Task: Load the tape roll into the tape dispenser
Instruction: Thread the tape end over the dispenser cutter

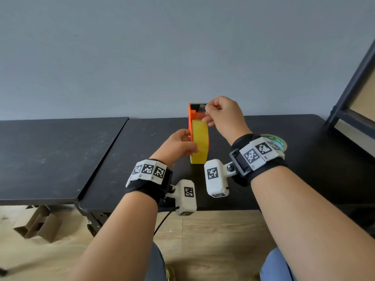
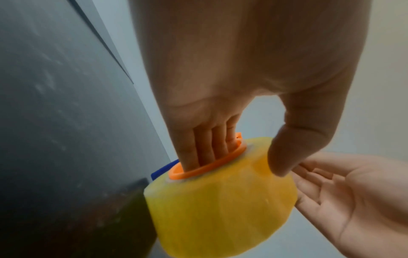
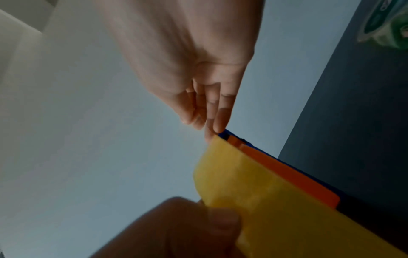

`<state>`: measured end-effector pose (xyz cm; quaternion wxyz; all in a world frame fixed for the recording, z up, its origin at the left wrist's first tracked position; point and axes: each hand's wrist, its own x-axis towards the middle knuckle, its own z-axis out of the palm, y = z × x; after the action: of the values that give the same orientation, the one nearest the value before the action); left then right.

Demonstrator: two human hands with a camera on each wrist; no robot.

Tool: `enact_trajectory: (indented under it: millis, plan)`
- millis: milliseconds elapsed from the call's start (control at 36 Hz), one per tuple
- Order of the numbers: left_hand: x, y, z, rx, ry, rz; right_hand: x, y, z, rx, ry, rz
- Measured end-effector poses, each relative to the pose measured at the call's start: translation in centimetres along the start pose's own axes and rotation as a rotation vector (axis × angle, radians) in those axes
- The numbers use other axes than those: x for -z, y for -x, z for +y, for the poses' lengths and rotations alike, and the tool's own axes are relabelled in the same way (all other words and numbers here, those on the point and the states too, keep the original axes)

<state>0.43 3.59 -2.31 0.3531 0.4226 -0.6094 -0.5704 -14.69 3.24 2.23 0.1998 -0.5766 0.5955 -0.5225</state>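
Note:
A yellow tape roll point(image 1: 200, 142) sits on the hub of an orange tape dispenser point(image 1: 191, 115), which stands upright on the black table point(image 1: 284, 179). My left hand point(image 1: 178, 146) grips them from the left: its fingers point(image 2: 198, 148) reach into the orange hub point(image 2: 207, 168) and the thumb presses on the roll's outer face point(image 2: 220, 209). My right hand point(image 1: 220, 115) is above the roll at the dispenser's top. There its thumb and fingertips point(image 3: 212, 113) pinch the loose, clear tape end. The roll point(image 3: 264, 200) hides most of the dispenser's orange body point(image 3: 293, 176).
A second tape roll with a green label point(image 1: 277, 142) lies on the table behind my right wrist. Another black tabletop point(image 1: 50, 155) adjoins on the left. A dark metal frame point(image 1: 349, 88) stands at the right, and cardboard point(image 1: 38, 226) lies on the floor.

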Motion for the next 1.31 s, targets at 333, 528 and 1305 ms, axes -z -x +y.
enact_trajectory:
  millis: [333,528,1305]
  plan:
    - [0.1,1.2,0.4,0.018,0.159,-0.010,-0.1,0.9,-0.6,0.051,0.005,-0.016]
    - [-0.3,1.3,1.0,0.100,0.310,0.148,0.2,0.7,-0.6,0.094,0.058,0.071]
    - [0.1,0.4,1.0,0.103,0.019,0.315,0.4,0.7,0.6,-0.036,0.093,0.180]
